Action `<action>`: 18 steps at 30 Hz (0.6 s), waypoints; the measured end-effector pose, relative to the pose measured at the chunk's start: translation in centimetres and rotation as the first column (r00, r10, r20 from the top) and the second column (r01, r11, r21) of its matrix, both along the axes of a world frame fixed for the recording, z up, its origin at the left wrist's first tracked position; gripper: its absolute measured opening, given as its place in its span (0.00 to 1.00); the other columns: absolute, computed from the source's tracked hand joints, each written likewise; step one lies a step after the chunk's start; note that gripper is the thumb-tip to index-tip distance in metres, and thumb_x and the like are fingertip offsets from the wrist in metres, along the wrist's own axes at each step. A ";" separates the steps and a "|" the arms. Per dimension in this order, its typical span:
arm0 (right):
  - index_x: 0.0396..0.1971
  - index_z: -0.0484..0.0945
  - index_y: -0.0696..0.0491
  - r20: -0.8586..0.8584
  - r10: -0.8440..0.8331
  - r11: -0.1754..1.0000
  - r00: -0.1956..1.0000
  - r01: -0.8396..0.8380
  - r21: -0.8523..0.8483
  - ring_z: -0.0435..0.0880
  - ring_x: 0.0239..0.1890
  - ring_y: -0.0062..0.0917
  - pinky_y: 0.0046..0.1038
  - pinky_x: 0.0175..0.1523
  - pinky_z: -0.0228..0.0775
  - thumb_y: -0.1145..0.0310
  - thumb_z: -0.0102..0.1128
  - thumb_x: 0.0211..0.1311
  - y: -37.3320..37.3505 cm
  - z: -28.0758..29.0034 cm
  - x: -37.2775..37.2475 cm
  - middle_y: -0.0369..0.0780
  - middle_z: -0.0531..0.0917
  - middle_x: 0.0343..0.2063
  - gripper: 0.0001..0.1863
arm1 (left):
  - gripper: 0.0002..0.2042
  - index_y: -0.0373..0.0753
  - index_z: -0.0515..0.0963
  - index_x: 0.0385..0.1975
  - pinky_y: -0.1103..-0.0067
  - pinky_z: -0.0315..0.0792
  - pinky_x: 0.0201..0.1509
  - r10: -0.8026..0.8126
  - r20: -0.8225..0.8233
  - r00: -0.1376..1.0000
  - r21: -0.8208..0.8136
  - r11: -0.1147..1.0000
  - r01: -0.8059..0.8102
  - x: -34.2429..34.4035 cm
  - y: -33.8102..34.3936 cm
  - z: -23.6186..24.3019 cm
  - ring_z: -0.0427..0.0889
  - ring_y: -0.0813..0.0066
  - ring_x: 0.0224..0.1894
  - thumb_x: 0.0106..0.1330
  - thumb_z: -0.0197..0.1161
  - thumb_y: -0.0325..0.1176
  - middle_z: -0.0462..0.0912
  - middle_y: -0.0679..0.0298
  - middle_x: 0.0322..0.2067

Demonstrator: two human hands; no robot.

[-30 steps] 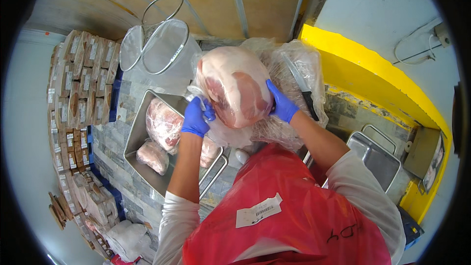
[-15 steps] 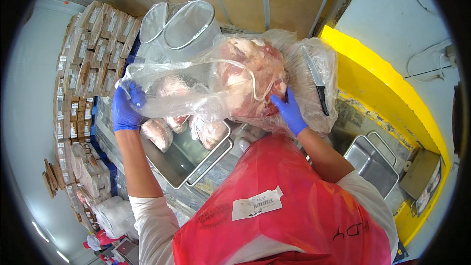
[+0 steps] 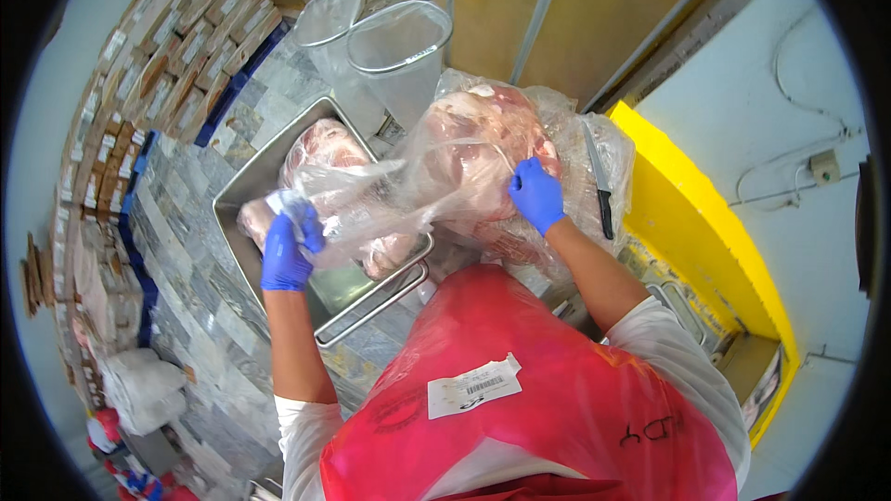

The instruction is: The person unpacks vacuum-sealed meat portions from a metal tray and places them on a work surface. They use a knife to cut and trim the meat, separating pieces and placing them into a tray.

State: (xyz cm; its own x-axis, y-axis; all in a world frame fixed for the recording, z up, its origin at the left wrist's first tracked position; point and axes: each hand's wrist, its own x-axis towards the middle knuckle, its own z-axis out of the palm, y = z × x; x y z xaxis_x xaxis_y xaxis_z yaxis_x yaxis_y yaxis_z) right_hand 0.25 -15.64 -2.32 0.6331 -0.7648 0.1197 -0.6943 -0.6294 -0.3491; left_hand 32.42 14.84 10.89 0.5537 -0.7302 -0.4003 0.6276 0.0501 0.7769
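In front of me a large cut of raw meat (image 3: pixel 478 144) sits inside a clear plastic bag (image 3: pixel 357 209). My left hand (image 3: pixel 291 246), in a blue glove, is closed on the bunched end of that bag, above the steel tray (image 3: pixel 339 289). My right hand (image 3: pixel 538 193), gloved the same way, lies against the right side of the meat with its fingers curled, pinching the bag near a whitish strip. To its right a knife (image 3: pixel 597 181) with a black handle rests on crumpled plastic. More wrapped meat pieces (image 3: pixel 320 150) lie in the tray, partly behind the bag.
Clear bags hang open in round metal hoops (image 3: pixel 399 37) beyond the tray. A yellow barrier (image 3: pixel 710 223) curves along the right. Stacked cartons (image 3: pixel 176 46) on blue pallets stand at the far left, beside the tiled floor (image 3: pixel 200 223). Other people (image 3: pixel 139 478) show small at lower left.
My left hand has come inward and lower, and the stretched bag is now gathered and slack. My right hand's fingers, spread on the meat before, are now curled. The view has turned somewhat.
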 end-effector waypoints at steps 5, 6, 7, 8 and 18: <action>0.32 0.77 0.56 0.012 -0.105 0.990 0.994 0.103 0.093 0.83 0.34 0.48 0.45 0.44 0.75 0.62 0.62 0.54 -3.6 2.1 0.0 0.52 0.83 0.30 0.12 | 0.12 0.36 0.78 0.37 0.80 0.65 0.24 0.014 0.036 0.999 0.096 0.995 -0.017 -5.4 4.3 -5.4 0.72 0.77 0.21 0.69 0.59 0.39 0.74 0.66 0.22; 0.32 0.77 0.56 0.064 -0.103 0.988 0.993 0.094 0.125 0.83 0.34 0.48 0.45 0.44 0.75 0.62 0.62 0.55 -4.5 2.7 0.2 0.51 0.83 0.31 0.12 | 0.12 0.35 0.79 0.37 0.80 0.65 0.25 0.013 0.074 0.997 0.116 0.993 -0.021 -6.0 4.9 -5.6 0.72 0.78 0.22 0.70 0.59 0.40 0.75 0.67 0.22; 0.32 0.77 0.56 0.108 -0.101 0.984 0.989 0.083 0.159 0.83 0.35 0.48 0.44 0.44 0.75 0.62 0.63 0.55 -5.5 3.3 0.0 0.51 0.83 0.31 0.12 | 0.13 0.35 0.79 0.37 0.80 0.65 0.25 0.016 0.097 0.995 0.103 0.994 -0.026 -6.6 5.3 -6.2 0.71 0.79 0.22 0.70 0.59 0.40 0.74 0.67 0.22; 0.32 0.76 0.56 0.153 -0.099 0.977 0.983 0.067 0.202 0.83 0.35 0.47 0.44 0.44 0.75 0.63 0.64 0.55 -5.8 3.4 0.2 0.51 0.83 0.31 0.12 | 0.13 0.35 0.79 0.37 0.81 0.64 0.25 0.022 0.124 0.992 0.100 0.994 -0.035 -7.2 6.0 -6.8 0.71 0.80 0.22 0.70 0.59 0.40 0.74 0.68 0.22; 0.29 0.81 0.58 -0.458 0.292 0.953 0.840 -0.293 0.070 0.85 0.38 0.44 0.40 0.46 0.76 0.64 0.60 0.56 -13.2 5.8 3.4 0.53 0.84 0.33 0.12 | 0.13 0.33 0.81 0.40 0.83 0.63 0.27 0.034 0.250 0.968 0.137 0.988 -0.071 -9.4 6.0 -4.7 0.68 0.83 0.22 0.70 0.58 0.38 0.72 0.70 0.22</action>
